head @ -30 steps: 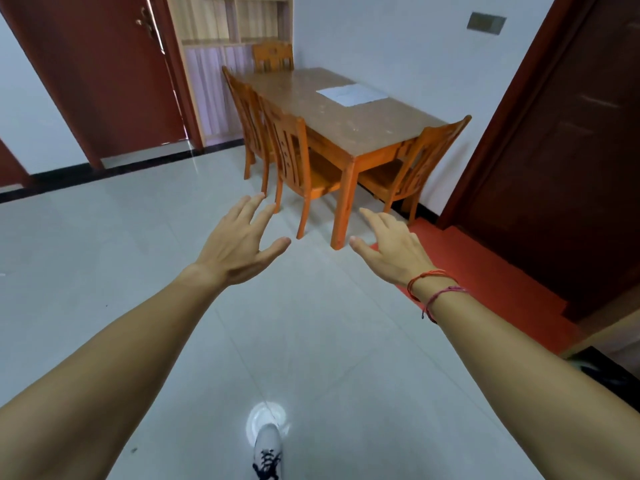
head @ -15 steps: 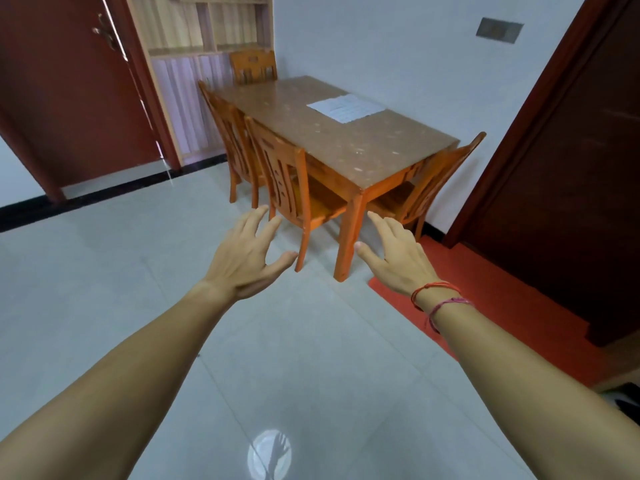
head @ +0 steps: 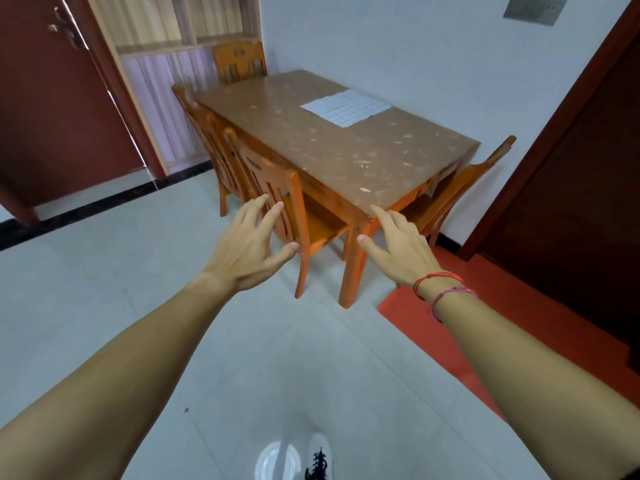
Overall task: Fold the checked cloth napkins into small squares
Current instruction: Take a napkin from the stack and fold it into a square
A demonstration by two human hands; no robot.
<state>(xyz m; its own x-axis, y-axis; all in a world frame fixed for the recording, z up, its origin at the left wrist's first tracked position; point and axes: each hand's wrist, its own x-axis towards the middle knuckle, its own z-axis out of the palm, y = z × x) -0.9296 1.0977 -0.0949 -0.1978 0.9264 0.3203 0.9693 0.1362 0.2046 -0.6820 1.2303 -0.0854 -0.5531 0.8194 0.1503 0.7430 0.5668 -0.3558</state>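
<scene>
The person stands on the tiled floor short of the counter (head: 311, 157), both arms stretched forward. The left hand (head: 246, 251) and right hand (head: 398, 252) hang in the air with nothing in them. The fingers (head: 254, 209) of the left are spread wide and nearly straight, and the right fingers (head: 382, 216) are likewise loose and apart, the thumbs pointing toward each other. The napkin (head: 346, 107) lies flat far beyond the fingertips, well up the counter and nearer the wall than the near corner. I cannot tell whether it is one cloth or several stacked.

The step in hand looks to be the approach, since no fold has begun. To do it well, I would get close enough that the napkin sits directly under both sets of fingers, not at a stretch. A chair (head: 277, 192) stands just past the left fingertips and another beyond the right, so stepping to a free edge should come first. Then pinch two neighbouring corners and keep the cloth flat on the counter.
</scene>
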